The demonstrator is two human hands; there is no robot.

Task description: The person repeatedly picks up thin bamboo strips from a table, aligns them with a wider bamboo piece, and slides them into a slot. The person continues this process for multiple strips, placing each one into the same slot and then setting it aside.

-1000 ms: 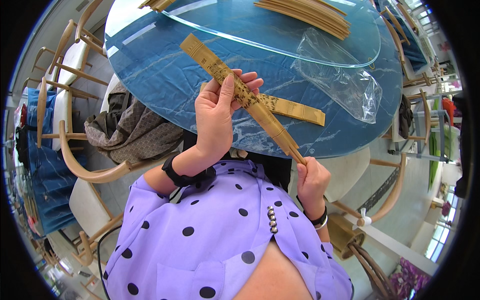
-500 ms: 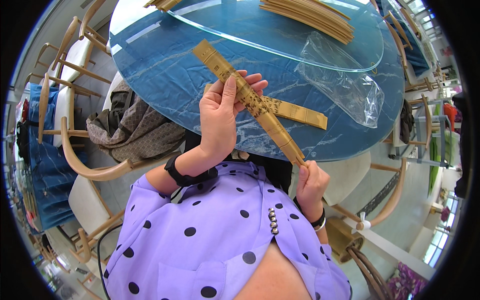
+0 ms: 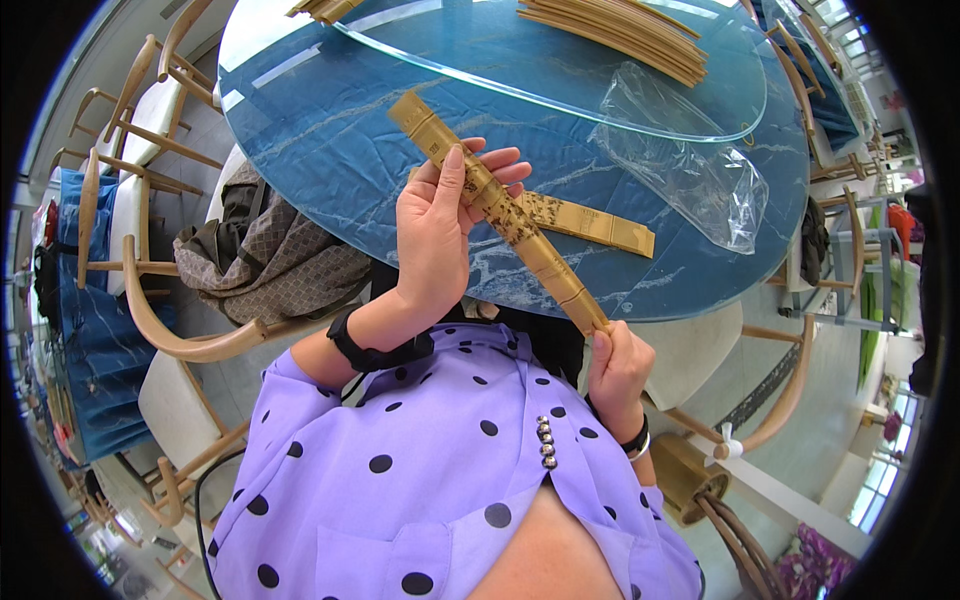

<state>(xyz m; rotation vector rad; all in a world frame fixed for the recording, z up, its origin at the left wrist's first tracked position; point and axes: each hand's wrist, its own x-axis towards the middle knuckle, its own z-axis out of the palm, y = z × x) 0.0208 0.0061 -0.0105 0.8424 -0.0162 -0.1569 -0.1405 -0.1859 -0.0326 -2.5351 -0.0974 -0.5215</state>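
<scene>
A long gold paper chopstick sleeve [image 3: 548,262] with dark printed patterns slants across the front of the table. My left hand [image 3: 432,235] holds its upper part, thumb on top and fingers behind, fingertips showing past the edge. My right hand [image 3: 620,368] pinches the lower end between thumb and fingers, just off the table's near edge. Beneath it, a second gold sleeve [image 3: 602,228] lies on the blue tablecloth [image 3: 330,130], partly hidden by my left hand and the held sleeve.
A glass turntable [image 3: 540,98] carries a stack of gold sleeves [image 3: 625,38]. A crumpled clear plastic bag [image 3: 690,175] lies at the right, partly under its rim. A patterned bag [image 3: 265,250] sits on a chair at my left. Wooden chairs [image 3: 165,330] surround the table.
The held sleeve's upper end has dropped slightly, and my left thumb sits a little further up and left. My right hand has shifted slightly left, still pinching the lower end.
</scene>
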